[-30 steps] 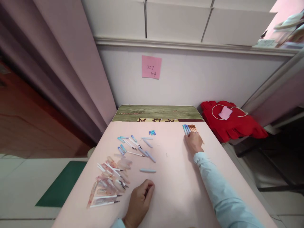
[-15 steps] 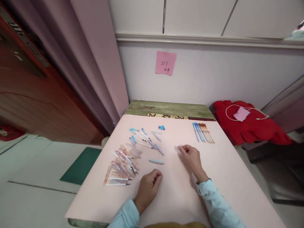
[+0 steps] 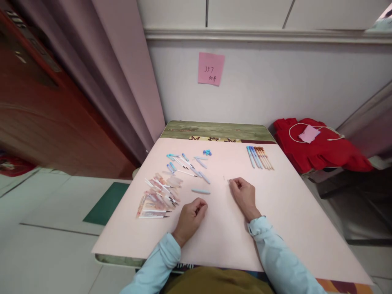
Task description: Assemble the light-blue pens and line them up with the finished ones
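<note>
The right hand rests over the middle of the tabletop, its thumb and forefinger drawn close together beside small pale bits; whether anything is pinched between them cannot be told. The left hand lies loosely curled nearer the person's body, and whether its fingertips meet cannot be told either.

Just beyond the left hand, a light-blue barrel lies with its long axis running left to right, almost level. Farther off, a darker blue barrel slants, its near end toward the right. To the left, pinkish barrels lie heaped at mixed angles among white refills, whose dark tips point mostly right. At the far right stands out a neat row of pens, flat and side by side, coloured tops toward the wall and narrow ends toward the person, leaning slightly right.

The tabletop wears a smooth pale-pink cover, with a green marbled strip showing along the far edge. Behind it, a pink note is stuck to the white wall. A mauve curtain and a reddish-brown door fill the left side; a green mat lies on the tiled floor, and red cloth is bunched at the right.
</note>
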Available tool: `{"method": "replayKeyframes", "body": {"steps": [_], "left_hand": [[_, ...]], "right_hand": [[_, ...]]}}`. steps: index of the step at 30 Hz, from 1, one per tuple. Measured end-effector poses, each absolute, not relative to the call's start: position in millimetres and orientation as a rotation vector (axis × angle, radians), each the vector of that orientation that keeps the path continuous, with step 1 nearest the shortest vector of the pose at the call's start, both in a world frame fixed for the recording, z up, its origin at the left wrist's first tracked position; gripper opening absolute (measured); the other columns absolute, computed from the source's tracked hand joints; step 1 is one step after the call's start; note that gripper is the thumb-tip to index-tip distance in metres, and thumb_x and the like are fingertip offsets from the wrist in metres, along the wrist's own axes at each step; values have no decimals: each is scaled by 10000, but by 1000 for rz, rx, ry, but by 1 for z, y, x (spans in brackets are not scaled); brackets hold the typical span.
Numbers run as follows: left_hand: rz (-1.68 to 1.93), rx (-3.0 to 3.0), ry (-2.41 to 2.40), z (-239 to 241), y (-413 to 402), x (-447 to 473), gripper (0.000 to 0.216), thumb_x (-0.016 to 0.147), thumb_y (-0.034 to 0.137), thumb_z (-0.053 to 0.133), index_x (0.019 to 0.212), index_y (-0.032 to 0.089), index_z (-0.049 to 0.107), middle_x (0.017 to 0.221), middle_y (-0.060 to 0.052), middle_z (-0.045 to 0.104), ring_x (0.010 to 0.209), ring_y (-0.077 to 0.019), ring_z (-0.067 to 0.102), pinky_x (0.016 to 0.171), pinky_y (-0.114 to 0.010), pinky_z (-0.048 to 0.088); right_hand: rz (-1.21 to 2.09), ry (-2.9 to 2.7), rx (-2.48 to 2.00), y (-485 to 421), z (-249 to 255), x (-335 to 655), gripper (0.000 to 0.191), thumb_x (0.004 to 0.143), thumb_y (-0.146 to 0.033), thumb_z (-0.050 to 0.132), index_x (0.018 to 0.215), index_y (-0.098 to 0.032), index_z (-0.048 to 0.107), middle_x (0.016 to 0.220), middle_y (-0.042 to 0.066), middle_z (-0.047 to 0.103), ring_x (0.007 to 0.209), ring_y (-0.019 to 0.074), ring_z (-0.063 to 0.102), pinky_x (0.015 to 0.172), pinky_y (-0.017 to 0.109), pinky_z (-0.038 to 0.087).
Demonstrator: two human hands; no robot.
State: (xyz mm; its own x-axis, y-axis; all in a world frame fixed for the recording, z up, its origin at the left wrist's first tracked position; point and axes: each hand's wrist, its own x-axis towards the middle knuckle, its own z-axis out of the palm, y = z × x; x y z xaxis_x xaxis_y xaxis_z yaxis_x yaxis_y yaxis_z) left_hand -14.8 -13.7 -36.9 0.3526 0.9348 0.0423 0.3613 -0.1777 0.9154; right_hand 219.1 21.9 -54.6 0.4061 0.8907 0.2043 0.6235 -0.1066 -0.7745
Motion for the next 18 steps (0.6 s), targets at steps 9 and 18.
{"method": "replayKeyframes", "body": {"steps": [9, 18], "left_hand": [[872, 1732, 1150, -40, -18, -12, 145, 869, 265, 512, 802, 176, 605, 612, 23, 546, 595, -122, 508, 584, -222, 379], [904, 1776, 1144, -41, -21, -15, 143, 864, 261, 515, 801, 178, 613, 629, 17, 562, 609, -126, 519, 590, -221, 389]], "right_hand": [[359, -1315, -1814, 22, -61, 223, 358, 821, -488, 545, 721, -183, 704, 610, 24, 672, 568, 175, 576, 601, 272, 388], [329, -1343, -1838, 19, -60, 220, 344, 816, -480, 537, 725, -192, 702, 627, 27, 682, 575, 175, 583, 606, 274, 385]]}}
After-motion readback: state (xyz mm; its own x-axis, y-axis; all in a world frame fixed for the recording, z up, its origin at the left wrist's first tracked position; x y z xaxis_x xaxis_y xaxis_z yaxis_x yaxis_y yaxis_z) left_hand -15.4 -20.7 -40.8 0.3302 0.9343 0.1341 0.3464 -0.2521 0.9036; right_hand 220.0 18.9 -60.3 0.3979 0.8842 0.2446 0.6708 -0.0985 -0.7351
